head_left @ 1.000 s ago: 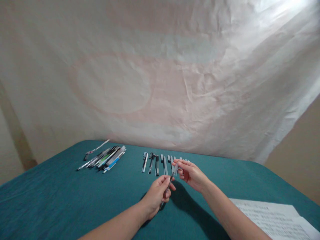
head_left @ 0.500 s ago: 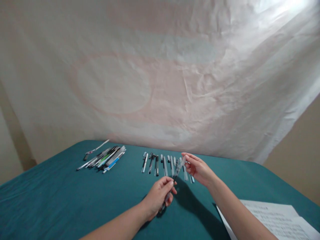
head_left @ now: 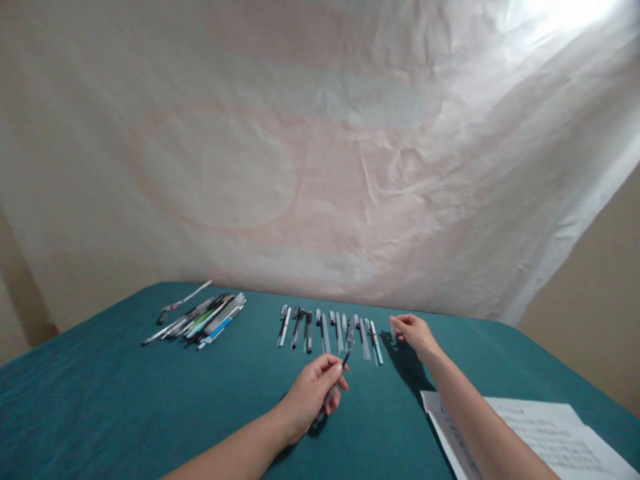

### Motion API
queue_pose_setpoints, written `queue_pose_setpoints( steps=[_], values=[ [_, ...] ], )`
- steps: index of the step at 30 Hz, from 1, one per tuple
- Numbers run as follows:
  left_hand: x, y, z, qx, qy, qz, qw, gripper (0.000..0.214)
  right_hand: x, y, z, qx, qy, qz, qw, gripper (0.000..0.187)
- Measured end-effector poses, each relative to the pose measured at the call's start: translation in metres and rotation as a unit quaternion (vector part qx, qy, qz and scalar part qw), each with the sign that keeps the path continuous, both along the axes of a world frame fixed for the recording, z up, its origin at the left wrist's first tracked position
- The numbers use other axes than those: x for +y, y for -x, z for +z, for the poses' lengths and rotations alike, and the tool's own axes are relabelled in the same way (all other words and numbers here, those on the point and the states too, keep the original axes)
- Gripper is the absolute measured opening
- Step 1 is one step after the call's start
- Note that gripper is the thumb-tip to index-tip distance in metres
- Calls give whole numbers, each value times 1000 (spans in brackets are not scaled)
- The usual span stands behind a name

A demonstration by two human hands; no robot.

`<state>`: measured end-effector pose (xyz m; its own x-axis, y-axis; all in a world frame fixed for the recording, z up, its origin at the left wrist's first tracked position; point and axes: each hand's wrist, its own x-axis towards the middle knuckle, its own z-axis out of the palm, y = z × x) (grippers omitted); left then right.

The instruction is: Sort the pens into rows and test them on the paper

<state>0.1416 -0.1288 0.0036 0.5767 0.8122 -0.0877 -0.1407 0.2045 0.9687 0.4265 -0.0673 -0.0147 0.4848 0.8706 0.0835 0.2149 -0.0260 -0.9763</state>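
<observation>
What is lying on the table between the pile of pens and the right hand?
In the head view, a row of pens lies between the pile and the right hand.

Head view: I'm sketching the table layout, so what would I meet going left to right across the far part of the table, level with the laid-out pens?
Pile of pens → row of pens → right hand, pinching a small pale piece.
</observation>
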Motion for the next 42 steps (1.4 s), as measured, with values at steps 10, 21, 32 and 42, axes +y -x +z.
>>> queue_pose_setpoints(
  steps=[10,21,32,42],
  values=[
    [0,-1,-1,-1,-4,-2,1000,30,14,1,-23,-208,1,-14,978,21],
    [-1,-1,0,-2,-5,-1,1000,27,9,-2,-12,-288,52,146,945,30],
    [1,-2,-2,-2,3,-1,1000,31,7,9,-1,-294,60,128,945,28],
    [1,-2,-1,-5,5,2,1000,30,-37,78,60,7,113,407,906,37]
  ],
)
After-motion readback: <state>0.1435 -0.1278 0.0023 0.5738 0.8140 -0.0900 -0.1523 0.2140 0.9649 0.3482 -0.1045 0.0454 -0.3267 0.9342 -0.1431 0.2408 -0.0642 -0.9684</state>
